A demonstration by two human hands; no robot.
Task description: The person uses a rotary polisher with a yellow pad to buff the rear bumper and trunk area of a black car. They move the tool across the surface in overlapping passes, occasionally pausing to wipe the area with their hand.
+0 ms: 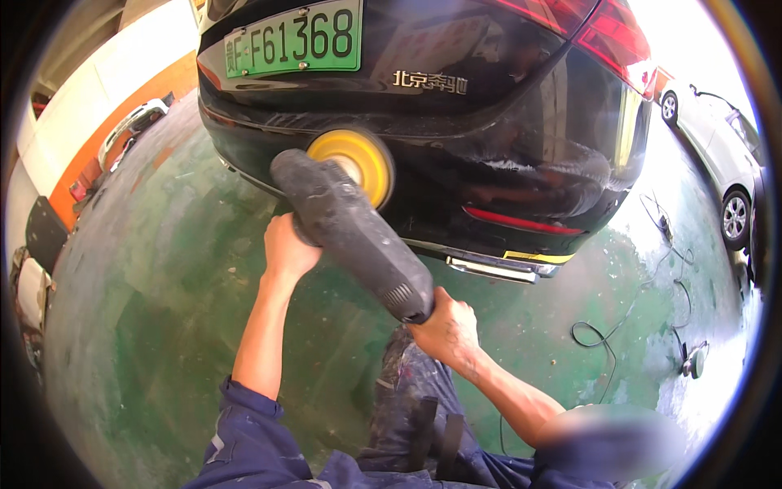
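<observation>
Both my hands are closed on a black polishing machine (366, 232) with a round yellow pad (375, 159), blurred at its rim. My left hand (289, 247) grips it near the head, the fingers partly hidden by the body. At the rear end, my right hand (446, 328) wraps round the handle. The pad is at the rear bumper (440, 187) of a black car, below a green licence plate (293, 39); whether it presses flat cannot be told. Whitish scuffs (509, 163) mark the bumper's right side, above a red reflector (521, 220).
A dark cable (603, 336) loops across the green floor (187, 326) on the right, near a small round metal object (694, 360). A silver car (717, 134) stands at far right. Car parts (134, 126) lie along the orange and white wall (122, 90) at left.
</observation>
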